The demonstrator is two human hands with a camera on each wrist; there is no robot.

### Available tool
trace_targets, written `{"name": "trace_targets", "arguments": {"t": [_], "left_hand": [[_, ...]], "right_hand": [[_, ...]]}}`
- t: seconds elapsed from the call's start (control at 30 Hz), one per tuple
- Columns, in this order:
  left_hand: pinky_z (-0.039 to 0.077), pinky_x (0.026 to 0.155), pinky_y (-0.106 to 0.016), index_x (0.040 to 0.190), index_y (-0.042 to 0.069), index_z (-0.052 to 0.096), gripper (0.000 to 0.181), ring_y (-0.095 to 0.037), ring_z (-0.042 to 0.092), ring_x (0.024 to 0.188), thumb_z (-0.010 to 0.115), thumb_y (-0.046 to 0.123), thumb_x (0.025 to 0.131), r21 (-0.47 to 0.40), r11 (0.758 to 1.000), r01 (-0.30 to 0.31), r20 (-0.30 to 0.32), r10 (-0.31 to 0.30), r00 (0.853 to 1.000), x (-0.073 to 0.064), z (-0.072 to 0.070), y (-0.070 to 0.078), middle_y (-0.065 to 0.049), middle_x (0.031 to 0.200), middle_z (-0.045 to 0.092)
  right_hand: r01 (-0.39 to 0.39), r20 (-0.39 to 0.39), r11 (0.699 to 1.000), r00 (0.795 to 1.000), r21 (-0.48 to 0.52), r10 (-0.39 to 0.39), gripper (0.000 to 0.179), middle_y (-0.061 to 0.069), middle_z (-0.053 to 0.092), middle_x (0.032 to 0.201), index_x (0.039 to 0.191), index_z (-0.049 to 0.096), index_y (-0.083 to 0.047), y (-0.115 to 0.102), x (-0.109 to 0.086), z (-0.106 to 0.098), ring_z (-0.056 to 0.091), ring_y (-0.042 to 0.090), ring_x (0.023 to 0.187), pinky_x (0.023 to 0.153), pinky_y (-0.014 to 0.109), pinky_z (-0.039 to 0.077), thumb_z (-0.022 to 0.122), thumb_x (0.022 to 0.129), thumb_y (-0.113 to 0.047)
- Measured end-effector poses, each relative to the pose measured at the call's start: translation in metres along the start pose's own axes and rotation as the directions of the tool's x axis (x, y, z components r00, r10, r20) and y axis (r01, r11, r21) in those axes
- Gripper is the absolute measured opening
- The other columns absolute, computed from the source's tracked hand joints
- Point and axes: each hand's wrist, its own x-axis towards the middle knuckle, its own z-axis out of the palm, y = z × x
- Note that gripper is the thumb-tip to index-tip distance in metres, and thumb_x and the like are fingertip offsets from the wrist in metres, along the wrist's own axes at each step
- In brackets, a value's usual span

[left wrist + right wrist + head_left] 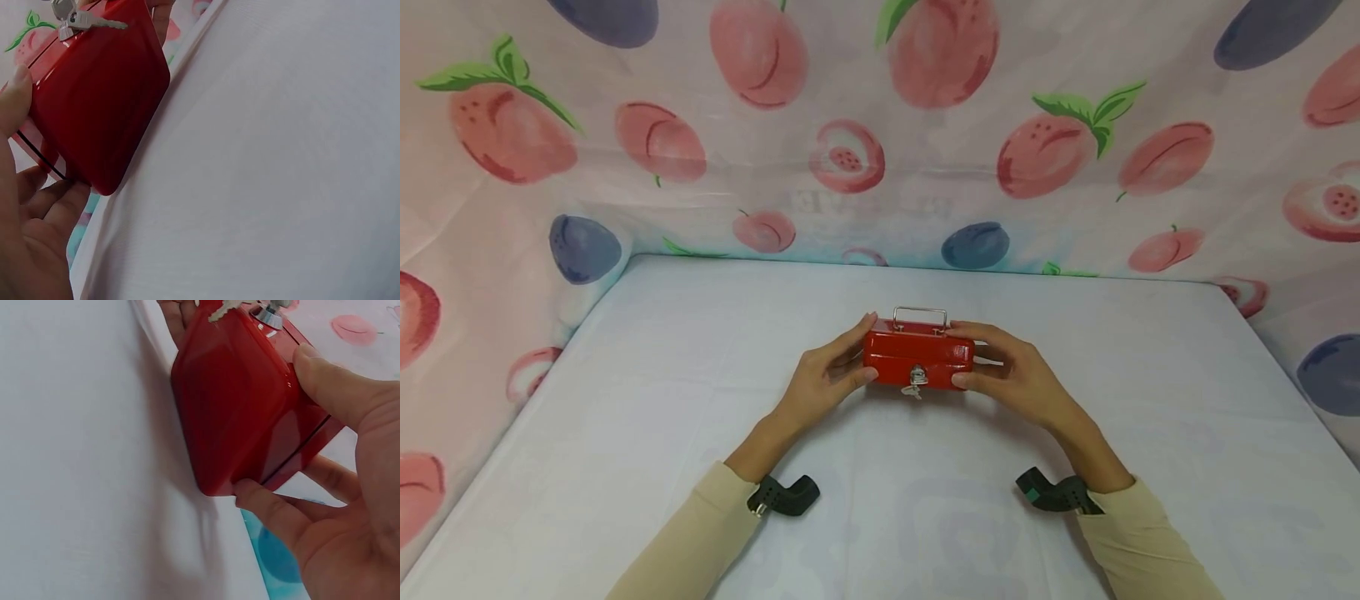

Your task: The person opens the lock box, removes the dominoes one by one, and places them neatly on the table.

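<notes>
A small glossy red metal cash box (897, 350) is held between both hands near the middle of the white table. On its lid a thin wire handle (921, 310) stands up. Keys (226, 309) hang from the silver lock (918, 375) on the front. The left hand (823, 371) grips the box's left end, thumb on the front and fingers around the side and back. At the opposite end, the right hand (1018, 375) grips it the same way. A shadow lies beneath the box; whether its base touches the table I cannot tell.
A white cloth covers the table (880, 500). Behind and at the sides hangs a fruit-patterned curtain (925, 150), meeting the table's far edge. Dark camera mounts (786, 496) sit on both wrists, below beige sleeves (700, 533).
</notes>
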Motion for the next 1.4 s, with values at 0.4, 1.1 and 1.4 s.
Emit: {"name": "trace_targets", "arguments": {"t": [0.4, 1.1, 1.4], "left_hand": [[0.044, 0.096, -0.044, 0.145, 0.002, 0.038, 0.067, -0.035, 0.048, 0.125, 0.066, -0.007, 0.085, -0.117, 0.985, 0.130, -0.029, -0.134, 0.991, 0.000, 0.002, -0.006, -0.019, 0.143, 0.043], [0.044, 0.095, -0.041, 0.140, -0.007, 0.040, 0.069, -0.033, 0.048, 0.125, 0.071, -0.009, 0.079, -0.059, 0.987, 0.149, -0.102, -0.154, 0.983, 0.002, 0.004, -0.007, -0.023, 0.139, 0.044], [0.044, 0.095, -0.040, 0.139, -0.007, 0.041, 0.069, -0.032, 0.048, 0.125, 0.072, -0.011, 0.078, -0.042, 0.982, 0.182, -0.114, -0.186, 0.976, 0.003, 0.004, -0.005, -0.022, 0.140, 0.043]], "right_hand": [[0.065, -0.054, 0.994, 0.996, -0.085, -0.070, 0.054, 0.021, 0.042, 0.143, 0.131, 0.054, 0.002, -0.029, 0.000, 0.009, 0.045, 0.035, 0.127, 0.091, 0.051, 0.047, 0.073, 0.081, 0.004], [0.134, -0.135, 0.984, 0.980, -0.113, -0.149, 0.049, 0.024, 0.046, 0.138, 0.120, 0.061, 0.006, -0.022, 0.004, 0.023, 0.044, 0.040, 0.127, 0.090, 0.050, 0.046, 0.076, 0.073, 0.011], [0.165, -0.149, 0.970, 0.970, -0.180, -0.193, 0.047, 0.026, 0.048, 0.136, 0.116, 0.063, 0.006, -0.020, 0.004, 0.027, 0.045, 0.042, 0.125, 0.089, 0.049, 0.046, 0.077, 0.071, 0.012]]}}
